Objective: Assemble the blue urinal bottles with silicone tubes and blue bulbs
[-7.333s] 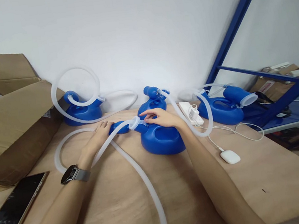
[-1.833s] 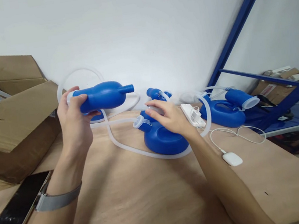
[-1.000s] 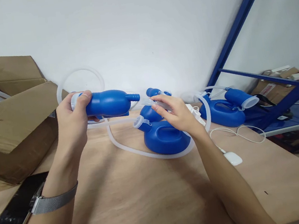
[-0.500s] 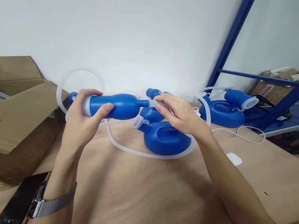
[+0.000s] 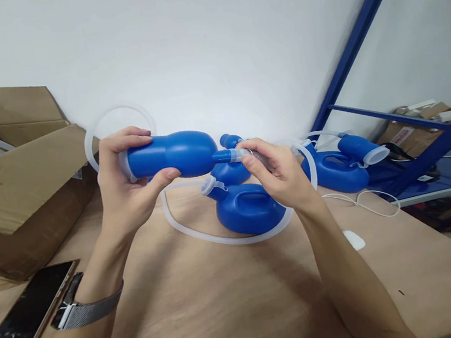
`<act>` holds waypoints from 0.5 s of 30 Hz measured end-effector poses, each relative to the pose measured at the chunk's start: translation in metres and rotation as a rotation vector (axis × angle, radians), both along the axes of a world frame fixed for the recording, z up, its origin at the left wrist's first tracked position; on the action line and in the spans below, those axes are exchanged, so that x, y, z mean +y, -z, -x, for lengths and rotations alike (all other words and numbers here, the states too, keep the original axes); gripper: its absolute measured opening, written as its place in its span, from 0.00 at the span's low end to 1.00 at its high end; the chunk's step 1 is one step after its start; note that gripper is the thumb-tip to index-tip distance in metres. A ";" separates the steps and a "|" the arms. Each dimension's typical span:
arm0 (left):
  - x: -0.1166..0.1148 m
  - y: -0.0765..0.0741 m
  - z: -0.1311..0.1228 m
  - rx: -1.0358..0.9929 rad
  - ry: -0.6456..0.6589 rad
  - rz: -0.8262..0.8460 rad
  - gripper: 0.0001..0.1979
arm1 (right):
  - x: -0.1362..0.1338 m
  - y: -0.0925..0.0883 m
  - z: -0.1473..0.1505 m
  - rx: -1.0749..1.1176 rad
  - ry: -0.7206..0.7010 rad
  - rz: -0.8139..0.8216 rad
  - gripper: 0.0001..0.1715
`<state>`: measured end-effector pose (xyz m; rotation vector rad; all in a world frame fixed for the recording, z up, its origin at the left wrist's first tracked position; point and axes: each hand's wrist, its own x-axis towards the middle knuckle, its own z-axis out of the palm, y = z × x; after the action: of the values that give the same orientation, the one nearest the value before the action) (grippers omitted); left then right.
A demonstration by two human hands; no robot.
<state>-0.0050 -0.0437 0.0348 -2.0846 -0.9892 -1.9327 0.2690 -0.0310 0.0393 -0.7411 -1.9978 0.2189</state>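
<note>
Since the earlier frame I log my two hands drawn together above the tabletop: my left hand [image 5: 129, 185] has raised a blue plastic bottle with a narrow stepped nozzle [image 5: 171, 157], and the nozzle tip now meets a short translucent tube end [image 5: 248, 154] held in my right hand [image 5: 282, 172]; how far one sits inside the other I cannot tell. Left fingers are closed around the bottle's body, with the thumb across its near side; right thumb and fingers are closed in a pinch on the tube end. The bottle is held level in the air over the far half of the plywood tabletop [image 5: 211, 305]. Beneath it stands a blue flat-based plastic jug [image 5: 249, 216] with a white-rimmed neck [image 5: 209, 185], a translucent silicone hose [image 5: 218, 238] curving around its front. Behind that sits a second blue jug [image 5: 230, 174]; a third blue jug [image 5: 335, 173] lies toward the far right corner. Also listed: a silver mesh watch [image 5: 88, 314] on my left wrist, a black smartphone [image 5: 21, 326] at the left edge, a brown cardboard box [image 5: 14, 187] at the far left corner, and a white oval case [image 5: 353, 239] near the right edge.
</note>
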 end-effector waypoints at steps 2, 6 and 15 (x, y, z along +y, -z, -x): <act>-0.002 -0.001 -0.002 0.010 0.002 -0.023 0.22 | 0.000 0.000 -0.003 -0.011 0.015 -0.012 0.15; 0.000 -0.002 -0.002 0.064 0.036 -0.108 0.23 | 0.000 -0.002 -0.006 -0.060 0.008 -0.046 0.14; 0.001 -0.002 -0.007 0.112 0.051 -0.233 0.27 | -0.002 -0.004 -0.005 -0.015 -0.053 -0.059 0.15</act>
<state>0.0021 -0.0425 0.0364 -2.0765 -0.6605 -1.8303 0.2743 -0.0327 0.0435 -0.6544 -2.0311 0.1856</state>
